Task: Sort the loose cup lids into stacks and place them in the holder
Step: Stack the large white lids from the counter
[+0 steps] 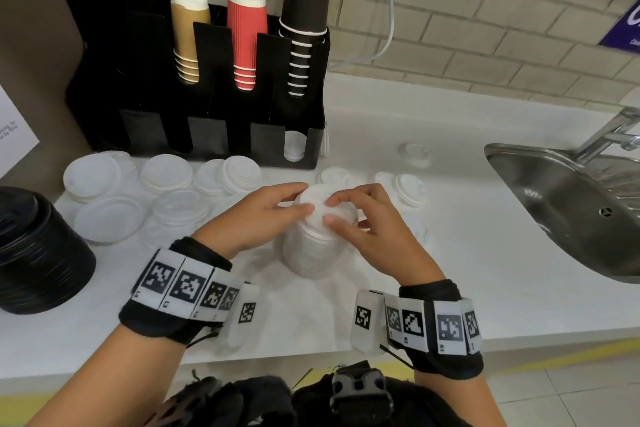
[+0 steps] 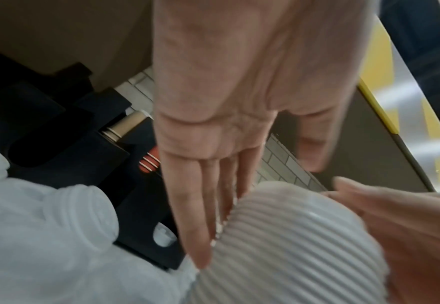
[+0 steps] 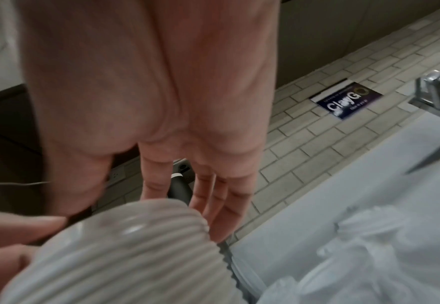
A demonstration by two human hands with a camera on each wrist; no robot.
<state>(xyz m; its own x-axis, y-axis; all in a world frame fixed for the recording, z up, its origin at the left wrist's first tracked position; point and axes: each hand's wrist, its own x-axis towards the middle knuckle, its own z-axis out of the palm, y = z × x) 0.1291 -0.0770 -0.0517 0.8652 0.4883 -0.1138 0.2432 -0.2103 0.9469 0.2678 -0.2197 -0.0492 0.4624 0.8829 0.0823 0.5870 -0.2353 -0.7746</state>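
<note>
Both hands meet atop a tall stack of white lids (image 1: 313,246) standing on the table (image 1: 450,253). Left hand (image 1: 258,215) fingers lie nearly straight against the stack's side; right hand (image 1: 367,222) fingertips curl lightly, pressing the top lid.

Behind the tall lid stack (image 1: 313,246), both hands' fingertips hide its far rim. Left of the stack, the black lids (image 1: 38,253) are cut by the picture's edge. Right of it, the sink (image 1: 568,211) runs out of view, and the purple sign (image 1: 623,24) above it shows only unreadable letters.
</note>
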